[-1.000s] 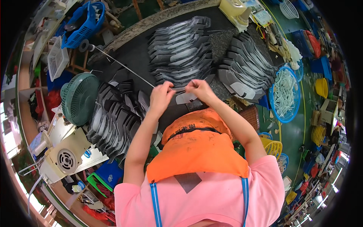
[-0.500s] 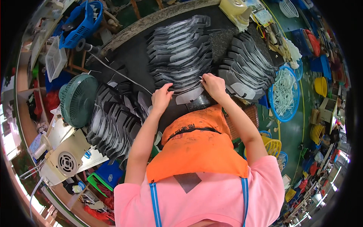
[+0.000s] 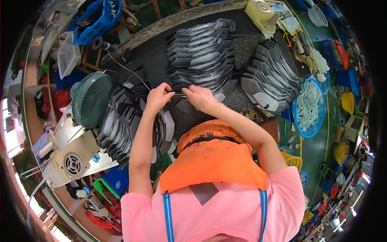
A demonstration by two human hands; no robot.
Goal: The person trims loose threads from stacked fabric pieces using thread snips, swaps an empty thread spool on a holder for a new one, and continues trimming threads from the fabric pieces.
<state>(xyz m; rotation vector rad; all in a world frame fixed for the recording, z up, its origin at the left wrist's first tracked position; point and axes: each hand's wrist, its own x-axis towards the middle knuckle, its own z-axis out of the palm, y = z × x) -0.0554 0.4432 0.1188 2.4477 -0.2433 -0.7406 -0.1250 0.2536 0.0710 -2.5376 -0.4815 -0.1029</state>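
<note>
Head view: both hands meet over the dark desk (image 3: 161, 52). The left hand (image 3: 158, 98) and right hand (image 3: 198, 98) each pinch an end of a thin grey strip (image 3: 178, 94), its long axis running left to right, near a fanned stack of grey pieces (image 3: 201, 52). A green fan (image 3: 92, 99) stands left; a blue basket of white cords (image 3: 309, 107) sits right.

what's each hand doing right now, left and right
Left hand: closed, pinching a thin wire.
Right hand: closed on the same wire's other end.
</note>
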